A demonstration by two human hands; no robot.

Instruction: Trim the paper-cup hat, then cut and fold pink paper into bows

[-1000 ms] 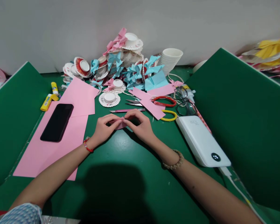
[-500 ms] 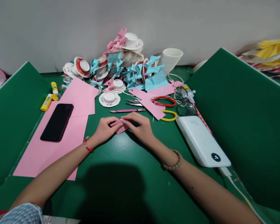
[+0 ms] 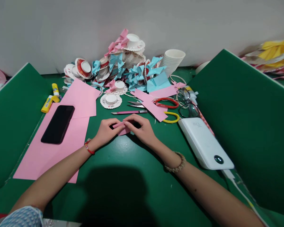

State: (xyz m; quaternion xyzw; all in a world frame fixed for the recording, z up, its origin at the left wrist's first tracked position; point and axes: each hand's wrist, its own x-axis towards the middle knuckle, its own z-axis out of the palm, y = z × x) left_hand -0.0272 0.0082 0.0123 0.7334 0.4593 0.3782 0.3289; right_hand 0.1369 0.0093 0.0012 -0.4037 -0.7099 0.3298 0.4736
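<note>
A small piece of pink paper [image 3: 123, 130] is pinched between my two hands at the middle of the green table [image 3: 113, 157]. My left hand [image 3: 108, 130] grips its left side with thumb and fingertips. On the other side my right hand [image 3: 141, 127] holds the top edge, fingers closed and thumb pressed on the paper. Part of the paper is hidden by the fingers. Just beyond my hands lies a pink craft knife [image 3: 130, 112]. Scissors with red and yellow handles [image 3: 167, 102] rest partly under pink paper strips [image 3: 151, 105].
Pink sheets [image 3: 82, 104] lie at the left under a black phone [image 3: 58, 124], near glue sticks [image 3: 47, 104]. At the right are a white power bank [image 3: 205, 143] and glasses [image 3: 189, 109]. Behind stand stacked paper cups [image 3: 172, 61] and a heap of paper-cup flowers with bows [image 3: 118, 63].
The lower part of the pink paper between my fingers has bent and now shows a curved edge. Both hands stay in nearly the same place.
</note>
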